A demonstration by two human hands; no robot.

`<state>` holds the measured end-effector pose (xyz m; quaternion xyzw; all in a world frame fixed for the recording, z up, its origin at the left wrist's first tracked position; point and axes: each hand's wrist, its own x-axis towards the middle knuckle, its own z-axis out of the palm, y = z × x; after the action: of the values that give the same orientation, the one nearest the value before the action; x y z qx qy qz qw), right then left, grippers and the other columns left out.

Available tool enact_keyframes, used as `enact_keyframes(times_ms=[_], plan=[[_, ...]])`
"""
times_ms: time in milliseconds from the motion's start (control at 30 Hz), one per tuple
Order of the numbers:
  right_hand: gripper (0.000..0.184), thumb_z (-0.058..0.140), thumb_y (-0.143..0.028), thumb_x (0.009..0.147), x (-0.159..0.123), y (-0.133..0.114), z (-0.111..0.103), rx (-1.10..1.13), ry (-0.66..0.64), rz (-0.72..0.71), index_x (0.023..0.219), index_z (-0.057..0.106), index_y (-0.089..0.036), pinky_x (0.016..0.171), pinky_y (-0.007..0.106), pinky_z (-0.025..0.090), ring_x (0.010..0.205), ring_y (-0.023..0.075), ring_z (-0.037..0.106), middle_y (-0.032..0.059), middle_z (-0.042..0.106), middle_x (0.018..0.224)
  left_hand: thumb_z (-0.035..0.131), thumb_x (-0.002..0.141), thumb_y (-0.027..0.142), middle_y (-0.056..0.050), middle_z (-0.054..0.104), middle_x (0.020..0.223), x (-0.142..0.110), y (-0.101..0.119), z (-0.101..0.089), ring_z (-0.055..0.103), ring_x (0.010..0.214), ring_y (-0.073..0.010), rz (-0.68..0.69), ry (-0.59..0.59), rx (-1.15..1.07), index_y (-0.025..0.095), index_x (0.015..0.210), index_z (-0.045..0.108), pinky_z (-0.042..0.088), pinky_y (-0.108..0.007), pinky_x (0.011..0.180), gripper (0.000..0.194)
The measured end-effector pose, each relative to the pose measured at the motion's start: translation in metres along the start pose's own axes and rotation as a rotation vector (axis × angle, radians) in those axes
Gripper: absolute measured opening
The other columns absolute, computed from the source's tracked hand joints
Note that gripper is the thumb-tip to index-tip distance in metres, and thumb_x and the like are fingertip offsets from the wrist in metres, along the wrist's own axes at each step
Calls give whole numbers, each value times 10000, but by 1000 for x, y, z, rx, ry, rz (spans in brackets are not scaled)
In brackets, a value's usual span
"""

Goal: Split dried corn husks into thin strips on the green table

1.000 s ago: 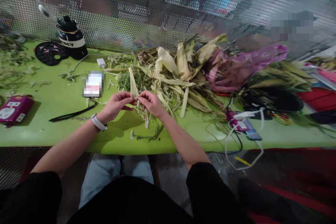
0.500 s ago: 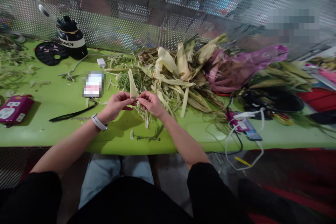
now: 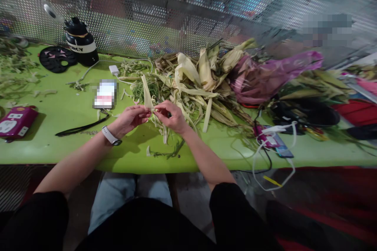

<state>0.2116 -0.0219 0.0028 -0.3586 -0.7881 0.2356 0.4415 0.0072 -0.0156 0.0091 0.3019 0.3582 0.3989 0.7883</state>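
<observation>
A pale strip of corn husk [image 3: 147,92] stands up from between my fingertips, its narrow end pointing away from me. My left hand [image 3: 133,118] pinches the lower end between thumb and fingers. At that same lower end, my right hand [image 3: 171,116] has its thumb and fingertips closed on the husk's edge. Just beyond my hands lies a pile of dry corn husks [image 3: 203,72]. A tangle of thin green strands [image 3: 143,89] is partly behind the held strip. Small husk scraps [image 3: 164,133] lie under my hands.
A phone with a lit screen [image 3: 104,93] and a black strap [image 3: 81,126] lie left of my hands. Farther left are a purple power socket [image 3: 18,122] and a black bottle [image 3: 81,43]. A pink plastic bag [image 3: 259,76] and white cable [image 3: 259,164] are at right.
The husk strip has tilted slightly left. My right hand has turned and shifted a little, its fingers more curled. My left fingers have straightened somewhat.
</observation>
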Motion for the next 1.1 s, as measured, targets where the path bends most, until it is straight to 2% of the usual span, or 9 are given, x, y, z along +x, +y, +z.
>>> enact_keyframes(times_ms=[200, 367, 500, 667, 800, 933, 1100], plan=[[150, 603, -364, 931, 3, 8, 3, -50, 38, -150, 896, 700, -255, 734, 329, 511, 820, 176, 616, 53, 670, 876, 611, 876, 66, -57, 707, 735, -4, 3, 7, 651, 623, -69, -27, 2, -21, 85, 785, 713, 546, -137, 600, 138], [203, 580, -399, 945, 2, 10, 7, -102, 93, -127, 866, 695, -252, 786, 339, 514, 850, 182, 625, 54, 672, 877, 616, 874, 73, -61, 705, 735, -4, 1, 9, 663, 636, -76, -33, 25, -33, 82, 793, 708, 546, -139, 588, 123], [205, 582, -409, 942, 1, 4, 11, -91, 142, -45, 892, 669, -229, 717, 314, 500, 801, 170, 608, 58, 658, 881, 683, 834, 110, -68, 717, 772, -1, -4, 5, 692, 699, -101, 22, 1, 1, 90, 830, 710, 564, -169, 615, 34], [197, 568, -404, 939, -2, -2, 15, -27, 153, 98, 921, 607, -211, 626, 280, 462, 667, 126, 554, 29, 626, 832, 794, 754, 223, -55, 727, 837, -2, -8, 3, 712, 790, -149, 169, -49, 161, 122, 849, 706, 576, -227, 628, 164], [257, 602, -442, 903, -4, 2, 19, 95, 136, 234, 1024, 533, -226, 586, 254, 447, 638, 114, 554, -10, 602, 786, 792, 762, 287, -63, 724, 820, -5, -8, 7, 703, 771, -148, 237, -44, 305, 117, 848, 712, 559, -225, 623, 207], [254, 575, -397, 916, -5, 5, 17, 132, 112, 204, 1098, 520, -229, 575, 245, 437, 640, 106, 548, -7, 597, 811, 808, 742, 264, -52, 715, 789, -4, -8, 7, 700, 750, -139, 220, -31, 261, 112, 824, 707, 558, -223, 627, 200], [180, 578, -371, 921, -3, 2, 9, 36, 85, 78, 1039, 587, -234, 563, 260, 422, 603, 103, 507, -1, 593, 813, 753, 785, 155, -68, 728, 806, 0, -6, 2, 707, 744, -130, 127, -3, 136, 100, 832, 710, 564, -208, 627, 84]])
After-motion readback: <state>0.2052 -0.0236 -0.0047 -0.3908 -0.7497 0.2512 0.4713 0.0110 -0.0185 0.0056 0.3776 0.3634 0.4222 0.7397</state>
